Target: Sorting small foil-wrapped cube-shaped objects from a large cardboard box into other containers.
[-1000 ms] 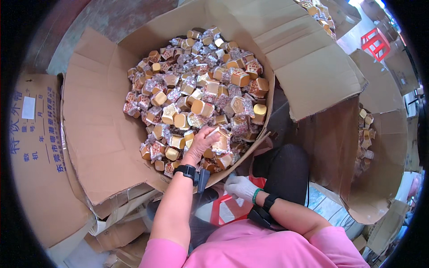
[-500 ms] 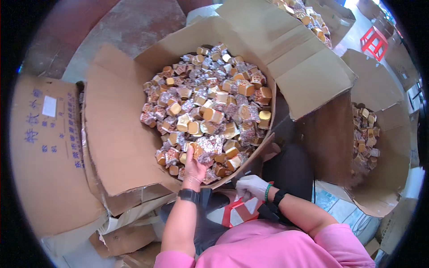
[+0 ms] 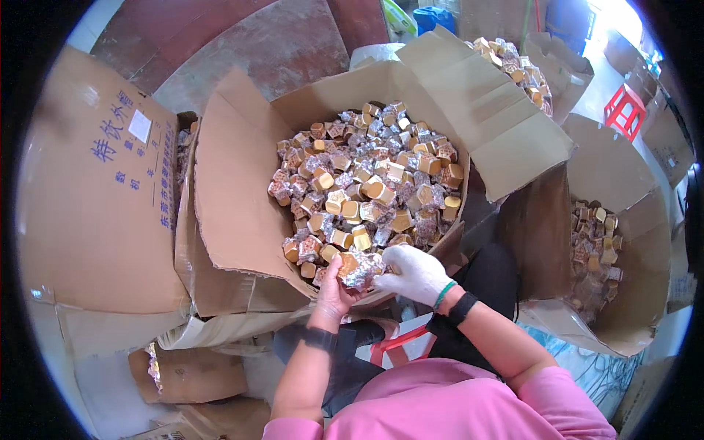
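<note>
My bare left hand [image 3: 339,292] holds a gold block-shaped piece [image 3: 355,268] with crinkled, shiny wrapping, over the near rim of a big open cardboard box [image 3: 242,176]. My right hand [image 3: 418,275], in a white glove, grips the right end of the wrapping with bent fingers. Its fingertips are partly hidden. Inside the box lies a heap of similar gold and brownish wrapped pieces [image 3: 378,192], just beyond both hands.
At the right stands another open box [image 3: 638,257] holding similar pieces [image 3: 598,249]. More lie in a box at the back [image 3: 517,70]. A tall printed carton [image 3: 95,220] stands at the left. A red stool [image 3: 625,111] is far right. Torn cardboard [image 3: 191,374] lies lower left.
My left hand has drawn the piece nearer. My right hand has risen from beside my lap to the piece and grips its wrapping. The view has shifted, so the boxes appear displaced.
</note>
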Demonstrator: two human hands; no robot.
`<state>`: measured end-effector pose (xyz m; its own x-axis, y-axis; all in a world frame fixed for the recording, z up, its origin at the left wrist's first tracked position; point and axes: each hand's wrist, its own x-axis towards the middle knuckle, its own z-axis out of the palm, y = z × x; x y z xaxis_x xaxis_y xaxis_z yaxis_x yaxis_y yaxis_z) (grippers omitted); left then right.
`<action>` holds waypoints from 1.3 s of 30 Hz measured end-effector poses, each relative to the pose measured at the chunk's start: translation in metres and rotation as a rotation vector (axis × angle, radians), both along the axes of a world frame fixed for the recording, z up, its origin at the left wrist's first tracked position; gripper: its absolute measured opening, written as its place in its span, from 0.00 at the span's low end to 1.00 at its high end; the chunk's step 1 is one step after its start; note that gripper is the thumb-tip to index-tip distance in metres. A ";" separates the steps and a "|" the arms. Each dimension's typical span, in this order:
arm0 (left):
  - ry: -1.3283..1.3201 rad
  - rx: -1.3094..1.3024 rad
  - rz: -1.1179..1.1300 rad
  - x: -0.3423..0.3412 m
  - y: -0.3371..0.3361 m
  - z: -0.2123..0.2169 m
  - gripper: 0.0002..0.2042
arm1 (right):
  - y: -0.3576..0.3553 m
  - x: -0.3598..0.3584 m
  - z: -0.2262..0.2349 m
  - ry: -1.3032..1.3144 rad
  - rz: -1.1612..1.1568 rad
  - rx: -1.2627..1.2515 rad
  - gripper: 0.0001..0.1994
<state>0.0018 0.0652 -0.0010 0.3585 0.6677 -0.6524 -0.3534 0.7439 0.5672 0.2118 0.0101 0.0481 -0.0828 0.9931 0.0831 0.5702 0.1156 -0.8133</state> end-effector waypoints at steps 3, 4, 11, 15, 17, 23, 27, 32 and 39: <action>0.119 0.011 -0.057 0.001 -0.010 0.001 0.26 | 0.000 -0.014 0.011 -0.207 0.094 0.053 0.15; 0.152 0.028 -0.048 0.001 -0.012 0.003 0.27 | -0.001 -0.016 0.006 -0.189 0.100 0.055 0.14; 0.547 0.338 0.049 -0.019 -0.020 0.001 0.31 | -0.009 -0.008 -0.001 0.463 -0.032 -0.560 0.15; 0.347 0.254 0.030 -0.004 -0.024 0.016 0.23 | -0.021 -0.021 0.001 0.584 0.005 -0.581 0.16; 0.215 0.177 -0.031 -0.007 -0.022 0.021 0.22 | -0.022 -0.024 -0.013 0.560 0.015 -0.601 0.21; -0.017 0.120 0.123 -0.016 -0.016 0.003 0.12 | -0.031 -0.031 -0.010 0.112 0.091 -0.294 0.21; 0.119 0.194 0.236 -0.002 -0.023 0.005 0.11 | -0.036 -0.033 -0.001 -0.069 0.119 -0.221 0.19; 0.132 0.231 0.139 -0.005 -0.028 0.011 0.11 | -0.043 -0.035 0.016 0.050 0.261 -0.251 0.20; 0.018 0.127 0.000 -0.012 -0.025 -0.002 0.11 | -0.041 -0.028 -0.001 0.262 0.380 -0.243 0.17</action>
<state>-0.0098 0.0401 -0.0033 0.3480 0.7454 -0.5686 -0.3423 0.6657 0.6631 0.1843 -0.0312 0.0470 -0.4483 0.8903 -0.0798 0.2983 0.0649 -0.9523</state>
